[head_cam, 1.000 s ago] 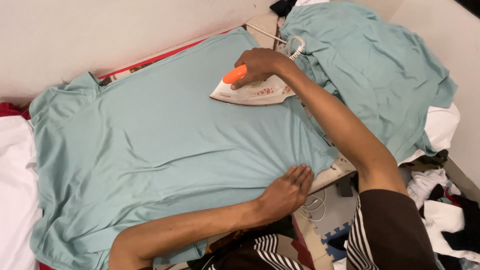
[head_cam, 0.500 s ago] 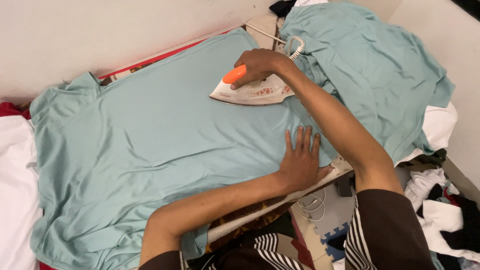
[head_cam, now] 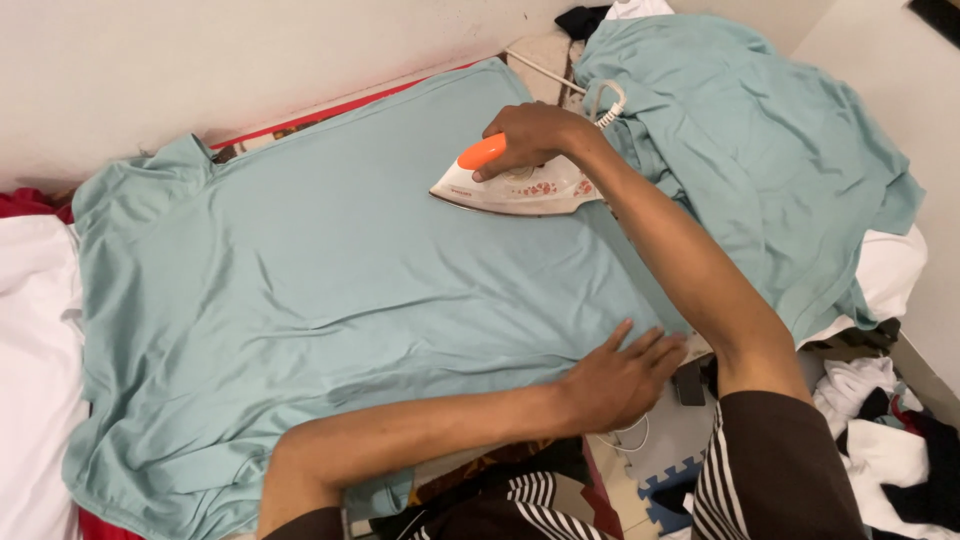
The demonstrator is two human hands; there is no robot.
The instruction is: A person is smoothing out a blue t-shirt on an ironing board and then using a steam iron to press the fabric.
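Observation:
A pale teal T-shirt (head_cam: 330,280) lies spread flat on a padded surface, its neck toward the left. My right hand (head_cam: 535,132) grips the orange handle of a white iron (head_cam: 515,188), which rests on the shirt near its far right part. My left hand (head_cam: 625,375) lies flat, fingers spread, on the shirt's near right hem at the edge of the surface.
A heap of more teal cloth (head_cam: 760,150) lies at the right, over white fabric (head_cam: 890,270). The iron's white cord (head_cam: 605,105) runs back toward the wall (head_cam: 250,60). White sheet (head_cam: 35,370) at the left. Loose clothes (head_cam: 890,440) and cables (head_cam: 630,435) on the floor at lower right.
My left hand slid from the shirt's right part back toward the near hem, smoothing the cloth. The iron stayed almost in place; the view shifted slightly.

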